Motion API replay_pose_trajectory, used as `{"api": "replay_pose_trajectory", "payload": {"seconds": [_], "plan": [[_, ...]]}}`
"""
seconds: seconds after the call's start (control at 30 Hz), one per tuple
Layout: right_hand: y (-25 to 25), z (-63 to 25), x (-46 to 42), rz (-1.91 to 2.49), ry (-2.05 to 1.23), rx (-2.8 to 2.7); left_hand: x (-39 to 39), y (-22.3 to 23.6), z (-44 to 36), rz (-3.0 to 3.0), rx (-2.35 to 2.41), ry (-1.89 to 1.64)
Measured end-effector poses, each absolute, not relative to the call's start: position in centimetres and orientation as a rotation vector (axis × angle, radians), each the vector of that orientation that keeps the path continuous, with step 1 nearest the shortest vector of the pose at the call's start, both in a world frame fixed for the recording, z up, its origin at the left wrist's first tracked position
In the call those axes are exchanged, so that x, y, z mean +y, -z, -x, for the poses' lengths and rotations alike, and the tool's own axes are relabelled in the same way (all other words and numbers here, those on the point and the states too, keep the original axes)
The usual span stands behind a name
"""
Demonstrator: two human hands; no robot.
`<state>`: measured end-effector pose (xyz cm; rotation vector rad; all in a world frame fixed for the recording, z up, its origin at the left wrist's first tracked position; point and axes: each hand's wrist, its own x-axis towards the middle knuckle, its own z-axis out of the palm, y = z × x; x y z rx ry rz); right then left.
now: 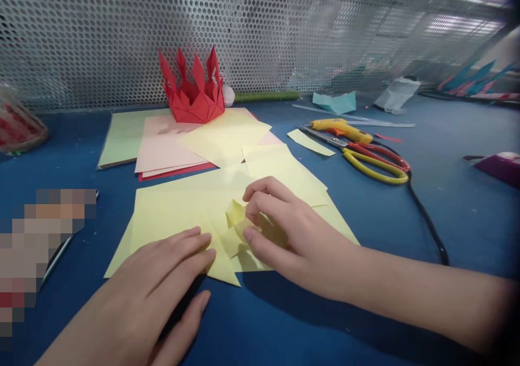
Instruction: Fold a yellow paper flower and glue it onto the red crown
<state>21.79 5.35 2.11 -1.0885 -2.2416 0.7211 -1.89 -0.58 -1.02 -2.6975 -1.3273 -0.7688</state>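
My left hand lies flat with its fingers stretched out on the near edge of a pale yellow sheet on the blue table. My right hand reaches in from the right, its fingers curled and pinching a small folded yellow paper piece that sits on the yellow sheets. More yellow sheets overlap behind my right hand.
A red folded paper crown stands on a stack of pink, red and yellow sheets by the perforated metal wall. Scissors with red and yellow handles, a yellow glue gun and its black cable lie at right. A purple object sits far right.
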Motion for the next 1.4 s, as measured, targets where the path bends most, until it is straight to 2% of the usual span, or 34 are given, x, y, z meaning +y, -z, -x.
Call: {"api": "replay_pose_trajectory", "payload": {"seconds": [0.27,0.47,0.7,1.13,1.4], "plan": [[-1.8,-21.9,5.8,1.086,-0.701,-2.286,0.0,0.3,1.9,2.728,-0.925,0.604],[-1.9,-22.2,6.0,0.965,-0.717,-2.303,-0.1,0.4,1.9,2.713,-0.923,0.528],[-2.2,-22.8,6.8,0.61,-0.709,-2.507,-0.1,0.3,2.1,2.709,-0.905,0.534],[-1.9,-23.1,7.3,0.715,-0.665,-2.48,-0.4,0.4,1.4,2.736,-1.086,0.514],[-1.7,-23.3,7.6,0.535,-0.525,-2.49,-0.3,0.4,1.2,2.762,-1.142,0.567]]}}
